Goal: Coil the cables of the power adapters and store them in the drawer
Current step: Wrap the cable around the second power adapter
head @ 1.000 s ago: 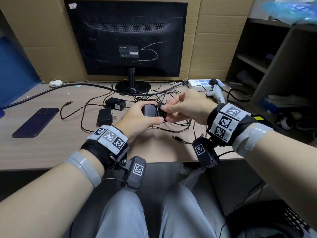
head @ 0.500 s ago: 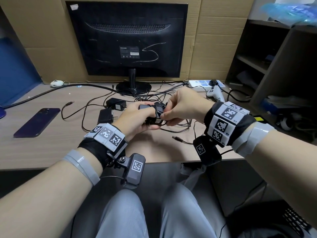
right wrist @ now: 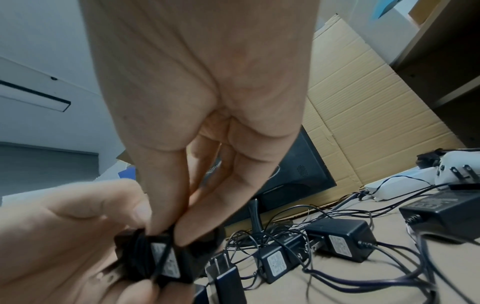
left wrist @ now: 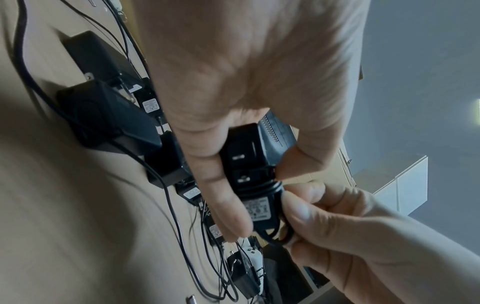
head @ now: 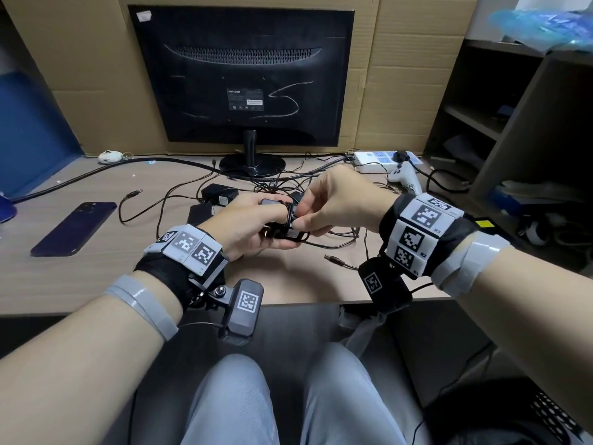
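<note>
My left hand (head: 256,220) grips a small black power adapter (left wrist: 246,156) just above the desk, prongs facing the left wrist camera. Its thin black cable (left wrist: 272,186) is wound in several turns round the adapter's body. My right hand (head: 301,216) pinches a loop of that cable between thumb and fingertips (right wrist: 182,232), right against the adapter (right wrist: 166,261). Loose cable trails from there down to the desk. More black adapters (head: 219,194) (right wrist: 340,236) lie behind my hands in a tangle of wires. No drawer is in view.
A monitor (head: 244,75) stands at the back of the wooden desk (head: 96,284) with cardboard behind it. A dark phone (head: 75,228) lies left, a white power strip (head: 382,157) and white controller (head: 406,176) back right. A loose barrel plug (head: 333,260) lies near my right wrist. Shelves stand right.
My right hand has carried the cable over and round the adapter and now pinches it lower at the side. The left hand has tilted the adapter and both hands sit slightly further back.
</note>
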The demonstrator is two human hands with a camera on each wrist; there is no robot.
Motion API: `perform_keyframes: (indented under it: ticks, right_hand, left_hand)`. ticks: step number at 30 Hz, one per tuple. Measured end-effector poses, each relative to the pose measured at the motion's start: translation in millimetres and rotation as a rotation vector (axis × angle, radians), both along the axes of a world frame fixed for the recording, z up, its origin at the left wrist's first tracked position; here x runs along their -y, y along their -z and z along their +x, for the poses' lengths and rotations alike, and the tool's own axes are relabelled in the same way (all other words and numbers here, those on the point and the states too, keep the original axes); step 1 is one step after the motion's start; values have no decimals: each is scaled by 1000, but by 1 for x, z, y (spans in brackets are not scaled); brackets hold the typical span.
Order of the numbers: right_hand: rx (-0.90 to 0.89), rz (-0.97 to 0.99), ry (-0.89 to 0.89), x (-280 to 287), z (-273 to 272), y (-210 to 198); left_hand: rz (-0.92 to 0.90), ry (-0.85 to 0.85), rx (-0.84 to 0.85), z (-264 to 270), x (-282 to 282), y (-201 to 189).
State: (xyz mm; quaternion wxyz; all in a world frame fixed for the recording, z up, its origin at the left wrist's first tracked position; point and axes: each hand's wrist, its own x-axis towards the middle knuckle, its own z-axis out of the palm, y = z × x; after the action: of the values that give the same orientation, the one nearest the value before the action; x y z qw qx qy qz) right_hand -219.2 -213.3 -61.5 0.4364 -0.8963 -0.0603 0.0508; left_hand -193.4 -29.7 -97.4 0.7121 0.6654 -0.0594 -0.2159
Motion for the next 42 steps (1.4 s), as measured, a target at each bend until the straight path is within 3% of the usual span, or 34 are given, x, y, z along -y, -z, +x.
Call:
perform_keyframes:
  ticks: [5,9,13,27,36,42]
  right_hand:
    - [139,65,-30,2,0,7]
    - [250,-105,-92,6,5,5]
    - [269,-97,-141,9,4,4]
    - [209,181,-169,17,4,19]
    - [235,242,-159,16,3,27]
    - [154,242,-181,20,4,27]
  left_hand:
    - [-53,13,-28,-3,-7,-2]
    - [-30,20,-17,-5,-6,-3]
    - [-23,38,-38,-4,-7,-3]
    - [31,47,-52,-9,-1,-8]
    - [-28,5,-51,-7,10,-6]
    - [-18,49,-32,-3,10,0]
